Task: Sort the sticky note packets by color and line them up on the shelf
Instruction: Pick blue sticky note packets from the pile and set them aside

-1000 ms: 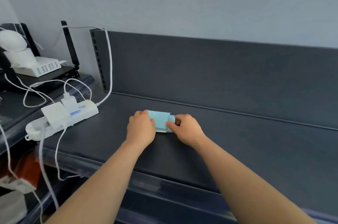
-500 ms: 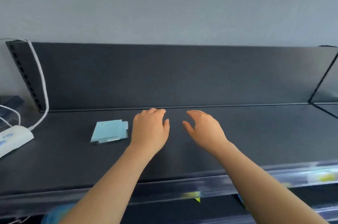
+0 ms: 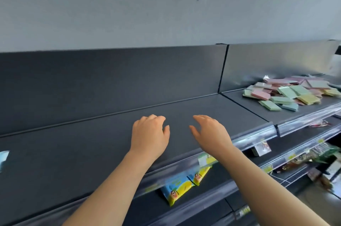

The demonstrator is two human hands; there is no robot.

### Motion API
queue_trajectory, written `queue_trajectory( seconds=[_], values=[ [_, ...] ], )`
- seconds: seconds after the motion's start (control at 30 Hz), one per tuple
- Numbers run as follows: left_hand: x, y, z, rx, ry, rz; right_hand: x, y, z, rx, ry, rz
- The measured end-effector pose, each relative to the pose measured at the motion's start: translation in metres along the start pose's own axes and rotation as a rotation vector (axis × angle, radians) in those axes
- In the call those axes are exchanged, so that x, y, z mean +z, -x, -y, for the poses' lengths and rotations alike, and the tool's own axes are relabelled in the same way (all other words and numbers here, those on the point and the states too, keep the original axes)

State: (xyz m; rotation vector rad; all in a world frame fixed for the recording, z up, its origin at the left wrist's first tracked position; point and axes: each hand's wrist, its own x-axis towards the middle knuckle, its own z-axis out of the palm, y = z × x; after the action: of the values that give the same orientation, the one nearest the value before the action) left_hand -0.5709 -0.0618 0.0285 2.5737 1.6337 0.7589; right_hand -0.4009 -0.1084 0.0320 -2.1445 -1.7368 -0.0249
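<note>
Holding the left hand (image 3: pixel 150 133) and the right hand (image 3: pixel 210 133) side by side, low over the bare dark shelf (image 3: pixel 83 148), both empty, fingers loosely spread and slightly curled, gripping nothing. Looking toward the pile of sticky note packets (image 3: pixel 291 94), lying jumbled on the neighbouring shelf section (image 3: pixel 245 109), well apart from both hands, off to the right, with pink, green, yellow and pale blue all overlapping. Seeing one pale blue packet (image 3: pixel 4 159) far to the left on the shelf, cut off by the frame edge (too little showing to say how it is lying).

Probably heading for the pile, and risking several things there:

- **Mixed colours:** grabbing from so mixed a heap, likely lifting two colours at once, with packets lying across one another.
- **Sliding:** dragging one out from underneath, possibly sending its neighbours sliding toward the clear front rail (image 3: pixel 304 120) and over it onto the lower shelves.
- **Colour mix-up:** mistaking pale green for pale blue in this soft light, the two looking close in tone, and so putting the wrong colour into a row.
- **Dropping:** carrying a handful the long way to the left, risking dropping glossy-looking packets midway.
- **Crooked line:** setting a packet down without checking against the blue one, ending up with a crooked line or a gap.
</note>
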Motion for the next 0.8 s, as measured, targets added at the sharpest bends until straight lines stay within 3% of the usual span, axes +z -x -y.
queue_trajectory(
  seconds=[0.33, 0.8],
  values=[
    [0.082, -0.051, -0.166, 0.083, 0.098, 0.048, -0.052, -0.007, -0.188, 0.119, 0.049, -0.001],
    [0.171, -0.171, -0.292, 0.135, 0.174, 0.200, -0.080, -0.084, -0.348, 0.309, 0.018, -0.026]
  ],
)
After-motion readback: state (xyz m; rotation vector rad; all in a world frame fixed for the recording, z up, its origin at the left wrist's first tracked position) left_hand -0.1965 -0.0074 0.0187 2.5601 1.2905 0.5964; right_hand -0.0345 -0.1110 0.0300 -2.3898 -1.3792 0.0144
